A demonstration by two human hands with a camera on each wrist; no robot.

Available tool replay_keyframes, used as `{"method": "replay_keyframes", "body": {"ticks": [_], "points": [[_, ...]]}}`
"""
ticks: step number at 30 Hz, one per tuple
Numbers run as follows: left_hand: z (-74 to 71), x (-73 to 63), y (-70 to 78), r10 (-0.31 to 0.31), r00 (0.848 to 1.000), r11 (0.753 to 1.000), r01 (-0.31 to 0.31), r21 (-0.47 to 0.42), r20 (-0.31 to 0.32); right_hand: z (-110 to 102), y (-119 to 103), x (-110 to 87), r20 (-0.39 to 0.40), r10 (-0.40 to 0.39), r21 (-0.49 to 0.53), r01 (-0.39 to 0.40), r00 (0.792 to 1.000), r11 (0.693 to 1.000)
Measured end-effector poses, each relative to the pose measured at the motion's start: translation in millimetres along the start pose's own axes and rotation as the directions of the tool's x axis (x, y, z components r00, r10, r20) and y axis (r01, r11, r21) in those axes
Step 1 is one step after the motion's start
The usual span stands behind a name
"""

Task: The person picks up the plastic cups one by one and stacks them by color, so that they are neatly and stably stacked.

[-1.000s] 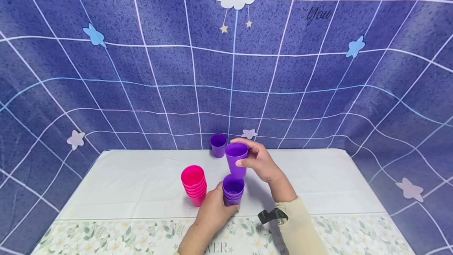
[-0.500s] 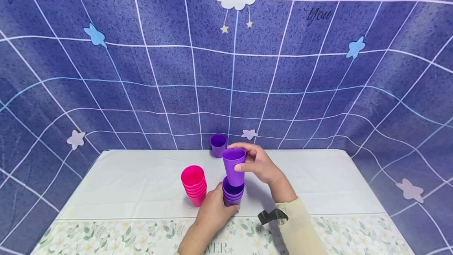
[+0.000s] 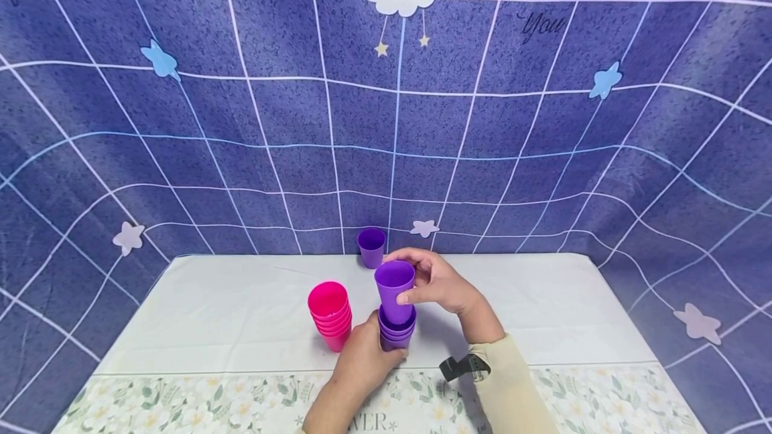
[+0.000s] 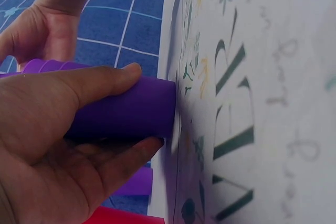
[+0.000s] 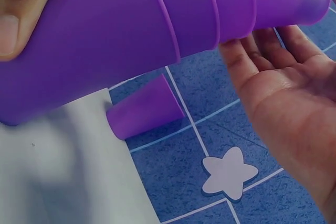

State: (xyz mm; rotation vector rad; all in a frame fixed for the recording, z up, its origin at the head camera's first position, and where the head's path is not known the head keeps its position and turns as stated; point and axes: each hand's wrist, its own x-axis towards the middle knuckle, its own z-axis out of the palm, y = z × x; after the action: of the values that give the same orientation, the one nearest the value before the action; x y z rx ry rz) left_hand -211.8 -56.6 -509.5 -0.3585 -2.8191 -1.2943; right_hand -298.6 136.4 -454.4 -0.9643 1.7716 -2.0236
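My left hand (image 3: 366, 357) grips a stack of nested purple cups (image 3: 396, 339) from the left side, thumb and fingers around it. In the left wrist view the stack (image 4: 126, 108) stands with its base at the table. Held by my right hand (image 3: 439, 284), another purple cup (image 3: 395, 286) has its lower part inside the stack's top cup. The thumb lies on the front of that cup and the fingers are behind it. In the right wrist view several rims show along the purple stack (image 5: 115, 24).
To the left stands a stack of pink cups (image 3: 330, 313). A single purple cup (image 3: 371, 248) is at the table's back edge, by the blue grid-patterned cloth (image 3: 289, 106). A white sheet and a floral strip (image 3: 199, 400) cover the table. A black strap (image 3: 461, 368) hangs at the right sleeve.
My right hand has brought its purple cup down and slightly left, from above the stack to partly inside it. The left hand has stayed in place around the stack.
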Motion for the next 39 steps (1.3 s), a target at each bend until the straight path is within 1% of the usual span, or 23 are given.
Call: {"method": "replay_keyframes", "body": {"ticks": [4, 7, 10, 13, 18, 29, 33, 39], "points": [[-0.4, -0.3, 0.5, 0.014, 1.000, 1.000, -0.014, 0.003, -0.006, -2, 2, -0.4, 0.058, 0.005, -0.039, -0.002, 0.998, 0.999], [-0.8, -0.8, 1.0, 0.021, 1.000, 1.000, -0.021, 0.009, -0.010, -3, 3, -0.1, 0.119, 0.018, -0.065, -0.010, 0.993, 0.998], [-1.1, -1.1, 1.2, 0.028, 1.000, 0.999, -0.028, 0.016, -0.010, -4, 6, 0.8, 0.184, 0.038, -0.083, -0.023, 0.982, 0.996], [-1.3, -1.1, 1.3, 0.036, 0.999, 0.999, -0.036, 0.020, -0.009, -5, 7, 1.2, 0.239, 0.040, -0.084, -0.021, 0.970, 0.996], [-1.4, -1.5, 1.7, 0.033, 0.999, 0.999, -0.033, 0.016, -0.009, -6, 8, 0.9, 0.298, 0.047, -0.081, -0.023, 0.953, 0.996], [-1.0, -1.1, 0.8, 0.022, 1.000, 1.000, -0.022, 0.009, -0.002, -5, 10, -0.1, 0.355, 0.087, -0.124, -0.045, 0.931, 0.991], [-1.3, -1.0, 0.9, 0.013, 1.000, 1.000, -0.013, 0.001, 0.004, -5, 11, -0.6, 0.363, 0.095, -0.139, -0.047, 0.927, 0.989], [-0.8, -1.3, 0.4, 0.015, 1.000, 1.000, -0.015, 0.008, 0.002, -6, 12, -0.6, 0.383, 0.110, -0.145, -0.058, 0.917, 0.988]]}}
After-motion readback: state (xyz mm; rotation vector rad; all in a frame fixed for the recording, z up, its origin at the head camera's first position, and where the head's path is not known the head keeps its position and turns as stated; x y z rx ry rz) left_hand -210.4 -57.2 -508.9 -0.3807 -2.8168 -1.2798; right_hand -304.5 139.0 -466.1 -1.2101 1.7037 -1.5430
